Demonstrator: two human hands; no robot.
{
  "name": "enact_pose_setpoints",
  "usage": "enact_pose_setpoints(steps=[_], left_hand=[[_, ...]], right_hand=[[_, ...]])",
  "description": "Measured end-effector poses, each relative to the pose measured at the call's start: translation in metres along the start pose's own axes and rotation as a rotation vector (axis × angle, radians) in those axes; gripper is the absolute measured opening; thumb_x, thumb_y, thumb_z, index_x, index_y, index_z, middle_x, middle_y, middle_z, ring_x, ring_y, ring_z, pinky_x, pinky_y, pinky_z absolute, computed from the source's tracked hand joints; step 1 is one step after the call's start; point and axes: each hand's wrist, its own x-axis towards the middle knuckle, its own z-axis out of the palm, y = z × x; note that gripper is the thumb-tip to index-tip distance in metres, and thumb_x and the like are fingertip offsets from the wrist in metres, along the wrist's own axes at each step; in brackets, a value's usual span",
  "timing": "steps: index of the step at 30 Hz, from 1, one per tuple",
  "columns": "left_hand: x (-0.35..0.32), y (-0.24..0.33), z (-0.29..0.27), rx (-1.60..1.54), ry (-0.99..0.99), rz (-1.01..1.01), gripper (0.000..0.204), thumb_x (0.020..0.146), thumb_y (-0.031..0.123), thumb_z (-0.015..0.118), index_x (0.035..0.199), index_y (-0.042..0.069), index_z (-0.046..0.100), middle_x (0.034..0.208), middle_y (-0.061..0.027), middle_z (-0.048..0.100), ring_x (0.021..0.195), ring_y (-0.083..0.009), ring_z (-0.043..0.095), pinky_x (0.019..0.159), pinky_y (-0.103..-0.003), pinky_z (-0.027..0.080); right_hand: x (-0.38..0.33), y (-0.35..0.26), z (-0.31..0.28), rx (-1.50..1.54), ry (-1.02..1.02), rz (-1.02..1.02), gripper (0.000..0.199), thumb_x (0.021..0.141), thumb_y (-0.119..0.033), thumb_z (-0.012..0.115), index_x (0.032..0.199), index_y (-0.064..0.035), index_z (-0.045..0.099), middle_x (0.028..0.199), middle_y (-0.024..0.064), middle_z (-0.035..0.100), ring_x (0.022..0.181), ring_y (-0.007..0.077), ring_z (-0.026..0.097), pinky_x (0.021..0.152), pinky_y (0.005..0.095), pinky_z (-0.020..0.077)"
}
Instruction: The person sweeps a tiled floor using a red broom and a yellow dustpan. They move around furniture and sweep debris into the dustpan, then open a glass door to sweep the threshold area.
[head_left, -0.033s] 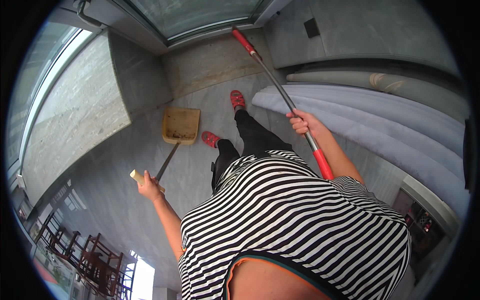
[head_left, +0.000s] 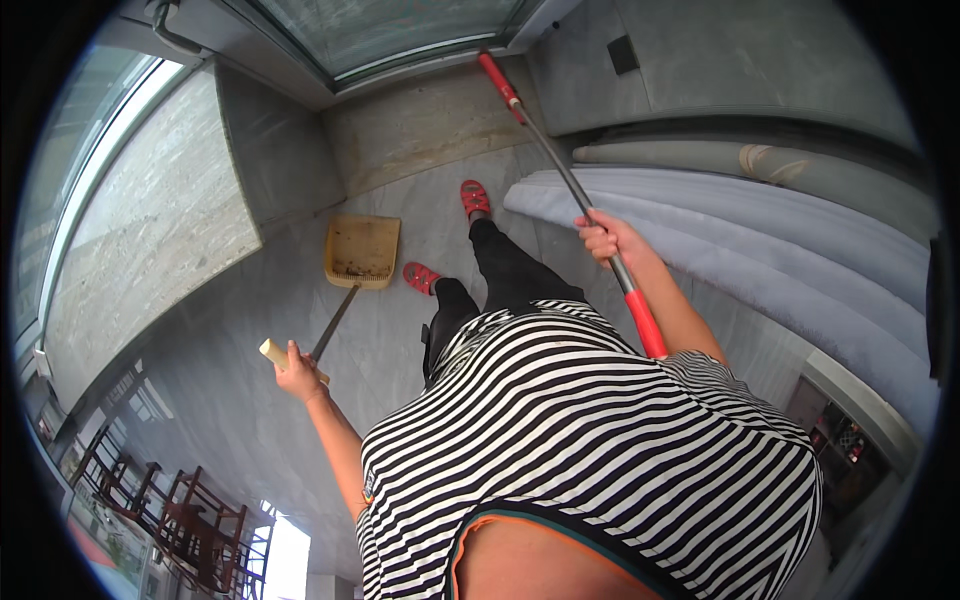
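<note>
Already dark bits (head_left: 357,272) lie in the dustpan (head_left: 362,238), whose handle (head_left: 275,352) my left hand (head_left: 298,375) grips while my right hand (head_left: 612,239) clasps the red-ended pole (head_left: 556,163), though what remains is unclear.

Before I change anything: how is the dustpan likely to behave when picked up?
The dustpan would probably stay stiff, given its straight handle. It looks light, being a shallow, open shell. Dark debris inside could spill if it tilts.
</note>
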Motion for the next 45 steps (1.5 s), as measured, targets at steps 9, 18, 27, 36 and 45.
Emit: enact_pose_setpoints(steps=[9, 18, 27, 36, 45], left_hand=[[-0.004, -0.001, 0.009, 0.004, 0.006, -0.005, 0.018, 0.081, 0.009, 0.062, 0.073, 0.004, 0.047, 0.051, 0.0, 0.043, 0.042, -0.0082, 0.041, 0.038, -0.022, 0.035], [-0.01, 0.002, 0.012, 0.013, 0.035, -0.008, 0.018, 0.081, 0.01, 0.063, 0.074, 0.004, 0.047, 0.052, 0.0, 0.043, 0.042, -0.0076, 0.041, 0.039, -0.022, 0.036], [-0.007, -0.004, 0.009, 0.008, 0.033, -0.026, 0.019, 0.081, 0.011, 0.064, 0.076, 0.003, 0.047, 0.054, -0.0017, 0.045, 0.041, -0.0067, 0.04, 0.038, -0.02, 0.034], [-0.01, -0.002, 0.017, 0.026, 0.05, -0.031, 0.02, 0.081, 0.011, 0.065, 0.075, 0.002, 0.048, 0.055, -0.0038, 0.048, 0.04, -0.0064, 0.039, 0.037, -0.02, 0.033], [0.001, -0.006, 0.009, -0.007, 0.018, -0.036, 0.019, 0.081, 0.01, 0.064, 0.074, 0.003, 0.047, 0.054, -0.0032, 0.047, 0.041, -0.0074, 0.04, 0.039, -0.022, 0.035]], right_hand=[[0.081, -0.097, 0.066, 0.249, 0.061, -0.071, 0.022, 0.09, -0.014, 0.052, 0.096, 0.002, 0.038, 0.058, -0.0001, 0.037, 0.04, 0.0051, 0.034, 0.033, 0.0194, 0.0301], [0.048, -0.046, 0.029, -0.559, 0.33, -0.043, 0.023, 0.094, -0.024, 0.046, 0.094, -0.0009, 0.044, 0.059, -0.0035, 0.036, 0.04, 0.0022, 0.029, 0.033, 0.0176, 0.0252], [0.045, -0.051, 0.03, 0.058, 0.151, -0.066, 0.033, 0.096, -0.031, 0.041, 0.104, 0.0014, 0.043, 0.06, -0.0025, 0.037, 0.043, 0.0039, 0.033, 0.036, 0.0193, 0.0309], [0.004, -0.061, -0.059, -0.019, 0.318, -0.01, 0.029, 0.094, -0.028, 0.044, 0.102, -0.0008, 0.046, 0.061, -0.0015, 0.042, 0.044, 0.0044, 0.036, 0.035, 0.0189, 0.0322], [-0.071, -0.047, -0.126, 0.095, 0.372, -0.05, 0.034, 0.095, -0.032, 0.043, 0.102, -0.0001, 0.05, 0.062, -0.001, 0.044, 0.045, 0.0059, 0.038, 0.037, 0.0202, 0.0353]])
